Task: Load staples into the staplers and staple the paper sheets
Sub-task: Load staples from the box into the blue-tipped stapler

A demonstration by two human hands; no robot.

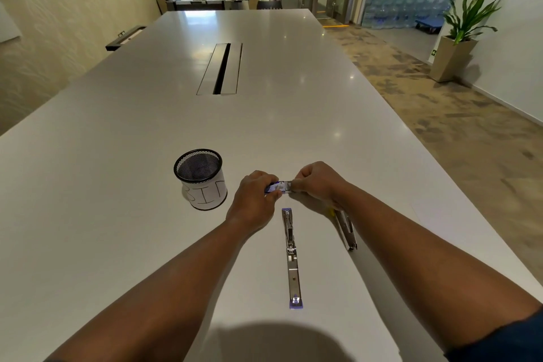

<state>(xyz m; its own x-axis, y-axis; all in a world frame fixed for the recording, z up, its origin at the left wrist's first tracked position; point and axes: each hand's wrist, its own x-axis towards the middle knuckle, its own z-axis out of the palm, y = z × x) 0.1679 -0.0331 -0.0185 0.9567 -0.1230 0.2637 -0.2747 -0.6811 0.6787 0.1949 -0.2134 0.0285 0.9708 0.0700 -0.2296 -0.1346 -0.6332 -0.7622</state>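
Note:
A small blue and white staple box point(279, 187) is held between both hands just above the table. My left hand point(255, 200) grips its left end with curled fingers. My right hand point(316, 182) pinches its right end. A stapler point(291, 256) lies folded out flat and open lengthwise on the table, right below the box, its blue ends near and far. A second stapler point(346, 229) with a yellow tip lies partly hidden under my right wrist. Pale paper sheets point(379, 288) lie under my right forearm, barely distinct from the table.
A black mesh cup point(201, 178) with a paper label reading "BIN" stands left of my left hand. The long white table point(147, 126) has a cable slot point(221, 69) in its middle. Its right edge runs close to my right arm.

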